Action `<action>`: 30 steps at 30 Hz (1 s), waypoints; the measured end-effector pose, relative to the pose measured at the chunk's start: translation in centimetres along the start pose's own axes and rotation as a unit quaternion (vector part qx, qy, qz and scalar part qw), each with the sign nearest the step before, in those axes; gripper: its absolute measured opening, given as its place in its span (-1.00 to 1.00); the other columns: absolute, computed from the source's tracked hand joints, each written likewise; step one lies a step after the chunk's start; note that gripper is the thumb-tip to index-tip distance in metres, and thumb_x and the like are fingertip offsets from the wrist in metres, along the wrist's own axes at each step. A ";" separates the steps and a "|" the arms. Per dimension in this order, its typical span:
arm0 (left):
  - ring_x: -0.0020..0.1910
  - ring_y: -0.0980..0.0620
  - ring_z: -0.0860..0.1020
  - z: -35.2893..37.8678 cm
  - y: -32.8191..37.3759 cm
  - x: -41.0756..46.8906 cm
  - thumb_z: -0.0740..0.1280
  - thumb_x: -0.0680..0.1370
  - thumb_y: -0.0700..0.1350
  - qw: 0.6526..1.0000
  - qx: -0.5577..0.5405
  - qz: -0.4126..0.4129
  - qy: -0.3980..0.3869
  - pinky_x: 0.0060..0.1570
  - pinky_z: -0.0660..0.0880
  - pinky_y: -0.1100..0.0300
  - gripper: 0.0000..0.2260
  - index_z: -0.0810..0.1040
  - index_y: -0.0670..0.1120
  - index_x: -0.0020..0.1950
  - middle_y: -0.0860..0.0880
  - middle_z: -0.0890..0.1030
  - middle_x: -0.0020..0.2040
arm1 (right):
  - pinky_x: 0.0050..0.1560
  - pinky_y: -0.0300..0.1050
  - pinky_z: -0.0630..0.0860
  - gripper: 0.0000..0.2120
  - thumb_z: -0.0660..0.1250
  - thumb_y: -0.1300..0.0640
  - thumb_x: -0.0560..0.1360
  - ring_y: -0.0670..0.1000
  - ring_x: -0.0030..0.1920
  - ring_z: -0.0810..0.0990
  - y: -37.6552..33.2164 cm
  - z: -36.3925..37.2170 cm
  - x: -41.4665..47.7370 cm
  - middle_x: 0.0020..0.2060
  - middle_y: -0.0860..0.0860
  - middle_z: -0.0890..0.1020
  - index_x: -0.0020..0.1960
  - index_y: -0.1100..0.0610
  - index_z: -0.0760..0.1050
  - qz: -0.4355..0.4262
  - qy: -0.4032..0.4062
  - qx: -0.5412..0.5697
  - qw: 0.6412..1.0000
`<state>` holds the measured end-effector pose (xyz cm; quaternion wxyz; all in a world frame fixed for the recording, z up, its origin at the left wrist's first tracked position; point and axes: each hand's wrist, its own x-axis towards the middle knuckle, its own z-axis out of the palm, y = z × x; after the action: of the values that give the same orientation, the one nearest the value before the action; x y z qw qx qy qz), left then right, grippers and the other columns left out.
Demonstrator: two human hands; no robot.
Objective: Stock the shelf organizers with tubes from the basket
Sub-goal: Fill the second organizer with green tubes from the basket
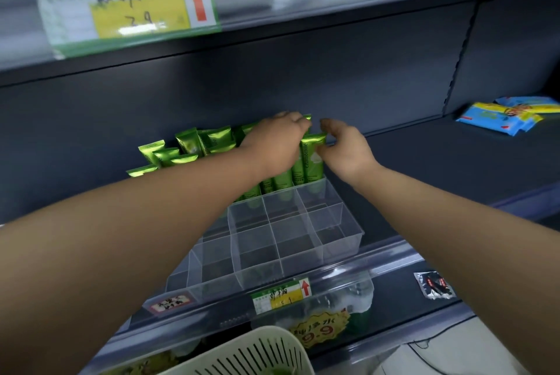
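Note:
Several green tubes (312, 162) stand upright in the back compartments of a clear organizer (342, 241) on the dark shelf. More green tubes (188, 141) stand further left, behind my left forearm. My left hand (277, 141) reaches over the back row, its fingers curled round the top of a tube there. Just to the right, my right hand (345, 152) pinches the upper right edge of the rightmost tube between thumb and fingers. The front compartments of the organizer hold nothing. A cream slotted basket (257, 353) sits at the bottom edge, its contents mostly hidden.
A second clear organizer (194, 271) adjoins the first on the left. Blue packets (500, 117) lie at the shelf's far right. Price labels (281, 294) line the shelf's front rail, and a small foil packet (435, 285) lies on the lower shelf. The shelf above hangs close overhead.

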<state>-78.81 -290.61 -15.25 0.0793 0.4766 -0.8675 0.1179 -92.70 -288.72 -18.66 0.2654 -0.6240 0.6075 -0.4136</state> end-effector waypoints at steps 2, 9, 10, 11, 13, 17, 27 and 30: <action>0.33 -0.10 0.35 -0.8 0.3 -0.8 0.22 0.54 -0.19 0.999 0.032 0.007 -0.005 0.28 0.30 0.05 -0.53 0.27 -0.11 0.46 -0.09 0.39 0.35 | 0.13 -0.24 0.36 -0.47 0.22 0.31 0.52 0.09 0.31 0.44 -0.7 -0.3 -1.0 0.35 0.09 0.44 0.46 0.13 0.23 -0.013 -0.001 -0.020 1.000; 0.51 -0.07 0.12 -3.8 0.9 -4.6 0.22 0.53 -0.06 0.997 0.077 -0.012 -0.018 0.48 0.05 0.03 -0.44 0.14 -0.05 0.51 -0.05 0.21 0.50 | 0.27 -0.05 0.38 -0.52 0.24 0.20 0.49 0.14 0.32 0.39 -3.3 -0.1 -4.8 0.31 0.14 0.43 0.40 0.15 0.31 -0.078 -0.007 -0.114 0.990; 0.52 -0.08 0.09 -4.2 1.0 -5.3 0.22 0.54 -0.04 0.996 0.080 -0.015 -0.020 0.50 0.02 0.02 -0.42 0.12 -0.04 0.52 -0.05 0.18 0.51 | 0.30 0.01 0.36 -0.53 0.23 0.16 0.48 0.14 0.34 0.36 -3.6 0.1 -5.4 0.33 0.13 0.40 0.38 0.14 0.32 -0.085 -0.009 -0.129 0.988; 0.53 -0.08 0.07 -4.6 1.1 -6.1 0.21 0.54 -0.02 0.996 0.086 -0.018 -0.023 0.50 0.00 0.00 -0.41 0.10 -0.03 0.53 -0.05 0.16 0.52 | 0.32 0.07 0.35 -0.53 0.22 0.11 0.47 0.14 0.37 0.31 -4.1 0.3 -6.0 0.36 0.10 0.37 0.37 0.11 0.33 -0.084 -0.009 -0.149 0.985; 0.54 -0.08 0.03 -5.3 1.3 -7.7 0.21 0.53 0.01 0.994 0.099 -0.027 -0.026 0.50 -0.02 -0.03 -0.39 0.08 -0.03 0.54 -0.06 0.12 0.54 | 0.34 0.12 0.31 -0.52 0.19 0.04 0.48 0.13 0.43 0.21 -5.1 0.5 -7.5 0.44 0.06 0.26 0.39 0.05 0.29 -0.069 -0.011 -0.195 0.978; 0.54 -0.09 -0.02 -6.6 1.4 -11.2 0.22 0.52 0.08 0.991 0.112 -0.052 -0.047 0.50 -0.04 -0.08 -0.35 0.04 -0.04 0.54 -0.08 0.06 0.55 | 0.38 0.12 0.23 -0.43 0.19 -0.02 0.50 0.14 0.50 0.04 -6.9 1.1 -10.4 0.51 0.04 0.07 0.47 0.01 0.13 -0.069 -0.022 -0.263 0.962; 0.55 -0.11 -0.09 -9.4 2.0 -20.3 0.18 0.54 0.11 0.986 0.141 -0.076 -0.053 0.49 -0.07 -0.13 -0.32 -0.05 -0.07 0.55 -0.10 -0.03 0.56 | 0.46 0.13 0.09 -0.31 0.17 -0.14 0.53 0.09 0.53 -0.12 -9.8 3.6 -18.3 0.54 0.03 -0.13 0.53 -0.01 -0.08 -0.089 -0.081 -0.293 0.948; 0.55 -0.11 -0.10 -9.6 2.2 -23.1 0.16 0.55 0.11 0.985 0.138 -0.092 -0.051 0.49 -0.08 -0.12 -0.33 -0.06 -0.07 0.55 -0.11 -0.04 0.56 | 0.46 0.12 0.06 -0.30 0.17 -0.14 0.54 0.09 0.53 -0.15 -10.5 4.4 -20.6 0.53 0.03 -0.17 0.53 -0.02 -0.11 -0.094 -0.105 -0.303 0.942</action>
<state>-68.08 -268.11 -12.07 -0.0215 0.5661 -0.7984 0.2040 -81.65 -268.05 -16.17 0.0858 -0.7689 0.6117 -0.1650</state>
